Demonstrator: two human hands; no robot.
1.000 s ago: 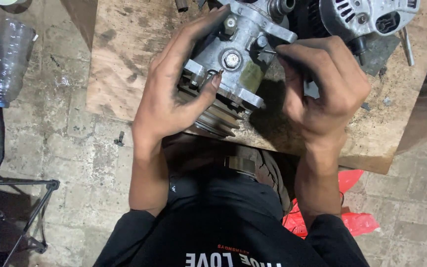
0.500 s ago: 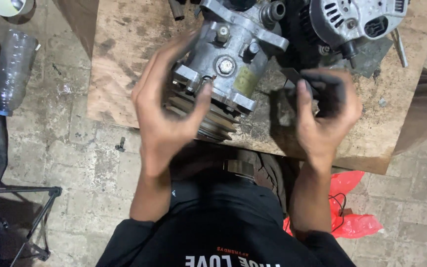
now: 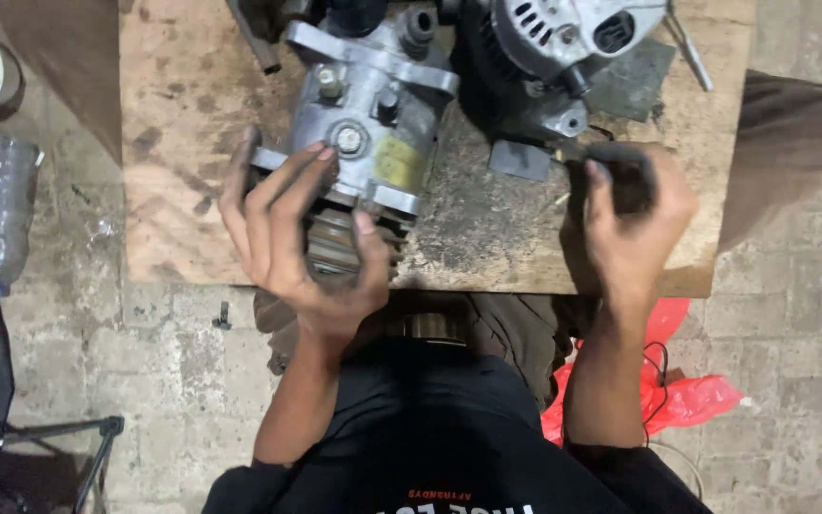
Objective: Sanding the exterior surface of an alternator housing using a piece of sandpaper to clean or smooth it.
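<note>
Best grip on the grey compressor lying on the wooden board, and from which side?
Grip the compressor around its round pulley end, coming from the board's near edge. That end overhangs toward the person, so fingers can wrap it, as the left hand does now. The far end carries ports and a mounting bracket, with the alternator close alongside, so probably little room there. The right hand holds a dark tool.
</note>
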